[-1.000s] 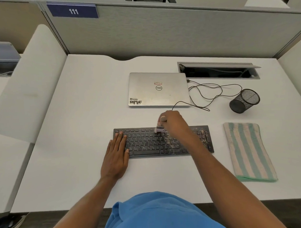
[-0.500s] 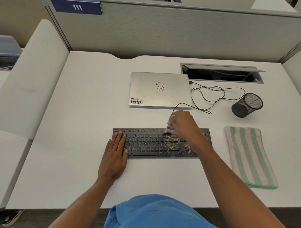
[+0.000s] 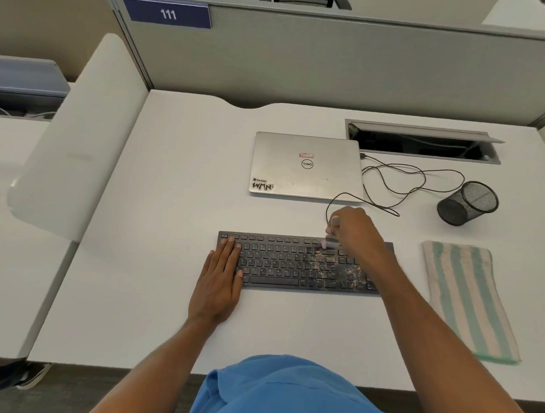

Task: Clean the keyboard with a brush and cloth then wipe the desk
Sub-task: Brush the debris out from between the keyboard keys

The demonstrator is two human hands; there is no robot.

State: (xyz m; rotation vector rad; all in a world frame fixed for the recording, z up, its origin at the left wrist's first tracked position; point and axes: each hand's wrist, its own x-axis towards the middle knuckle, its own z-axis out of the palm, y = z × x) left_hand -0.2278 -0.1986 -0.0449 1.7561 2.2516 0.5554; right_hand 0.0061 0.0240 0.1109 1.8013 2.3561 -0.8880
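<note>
Left hand [image 3: 219,280] lay flat on the keyboard's [image 3: 285,261] left end, steadying it mid-desk [image 3: 137,272]. Right hand [image 3: 354,231] gripped the brush [image 3: 329,243] over crumbs at its right end. Cloth [image 3: 466,298] waited near the right edge.

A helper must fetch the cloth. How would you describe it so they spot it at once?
On the white desk, find the dark keyboard near the front edge. The cloth lies flat just right of it, apart from it. It alone is striped, pale green and cream.

brush [image 3: 329,242] on crumb-strewn keyboard [image 3: 285,261]
</note>
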